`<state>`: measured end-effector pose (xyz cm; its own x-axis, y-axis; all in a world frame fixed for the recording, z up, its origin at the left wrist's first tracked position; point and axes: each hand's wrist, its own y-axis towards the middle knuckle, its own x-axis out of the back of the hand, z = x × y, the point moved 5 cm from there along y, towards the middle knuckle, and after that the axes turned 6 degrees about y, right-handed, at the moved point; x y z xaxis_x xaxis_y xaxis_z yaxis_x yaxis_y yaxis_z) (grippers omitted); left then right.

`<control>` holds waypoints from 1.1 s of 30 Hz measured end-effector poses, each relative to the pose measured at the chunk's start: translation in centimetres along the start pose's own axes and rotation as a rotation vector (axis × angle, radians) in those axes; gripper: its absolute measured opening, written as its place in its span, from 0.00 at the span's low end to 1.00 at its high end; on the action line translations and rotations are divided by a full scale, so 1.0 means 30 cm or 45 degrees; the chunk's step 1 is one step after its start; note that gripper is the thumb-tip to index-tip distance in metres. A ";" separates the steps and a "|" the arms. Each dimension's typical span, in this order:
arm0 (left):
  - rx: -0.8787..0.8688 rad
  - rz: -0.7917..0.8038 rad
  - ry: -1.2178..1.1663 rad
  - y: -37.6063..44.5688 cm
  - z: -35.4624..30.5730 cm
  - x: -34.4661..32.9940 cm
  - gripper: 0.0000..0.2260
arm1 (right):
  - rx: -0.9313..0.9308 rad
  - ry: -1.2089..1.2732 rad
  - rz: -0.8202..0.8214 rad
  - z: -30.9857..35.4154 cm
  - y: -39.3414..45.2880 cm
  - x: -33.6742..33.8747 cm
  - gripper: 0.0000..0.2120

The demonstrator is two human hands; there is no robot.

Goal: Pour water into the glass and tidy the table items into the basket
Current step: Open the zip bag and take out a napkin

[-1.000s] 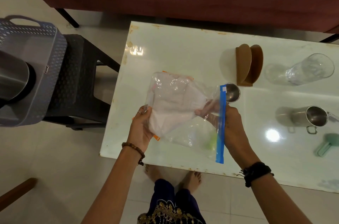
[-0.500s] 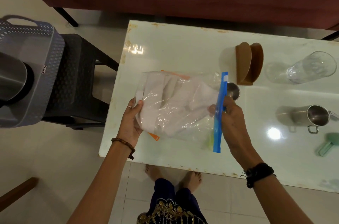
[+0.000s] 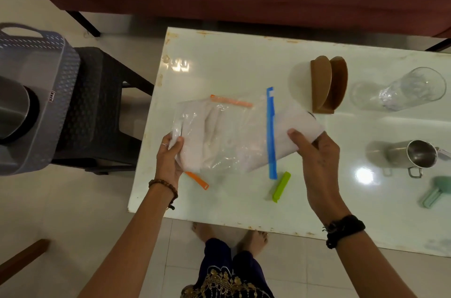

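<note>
Clear zip bag (image 3: pixel 227 136) with white folded contents, held just above the white table (image 3: pixel 219 58), blue zip strip (image 3: pixel 271 134) running across it. Left hand (image 3: pixel 169 161) closed on the bag's far-from-zip end, thumb on top. Right hand (image 3: pixel 317 158) pinches white paper (image 3: pixel 302 124) protruding past the zip strip; half a second ago that hand was at the strip itself and no paper stuck out, so the contents appear to be coming out, or being pushed in: cannot tell which. Judgement: bag not yet ready for the basket. Newly uncovered under the bag: one green clip (image 3: pixel 281 186) below the zip end, two orange clips, one (image 3: pixel 231 101) at the bag's top edge, one (image 3: pixel 197 180) below the left-hand end. Right of the bag: one brown holder (image 3: pixel 328 85), one clear glass (image 3: pixel 410 89) lying on its side, one steel mug (image 3: pixel 412 157), one mint-green item (image 3: pixel 436 194), partly cut off. Left of the bag, well apart, off the table: one grey basket (image 3: pixel 36 92) on a dark stool (image 3: pixel 97 102), one steel vessel (image 3: pixel 12 107) inside.
</note>
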<state>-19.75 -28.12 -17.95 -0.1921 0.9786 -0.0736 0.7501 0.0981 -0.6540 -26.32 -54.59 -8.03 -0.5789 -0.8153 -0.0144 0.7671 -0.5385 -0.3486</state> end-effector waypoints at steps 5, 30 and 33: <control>-0.144 -0.253 0.542 0.088 -0.029 0.047 0.17 | 0.054 -0.001 -0.018 0.024 0.006 0.038 0.13; 0.292 0.513 -0.432 -0.285 -0.066 -0.379 0.12 | 0.302 -0.361 0.478 -0.011 -0.168 -0.057 0.29; 0.214 0.484 -0.381 -0.302 -0.079 -0.361 0.13 | 0.163 -0.139 0.400 0.001 -0.144 -0.059 0.22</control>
<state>-22.96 -39.19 -9.43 -0.1169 0.8423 -0.5261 0.6949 -0.3091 -0.6493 -28.60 -50.81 -6.46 -0.2818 -0.9595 0.0001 0.9353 -0.2747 -0.2229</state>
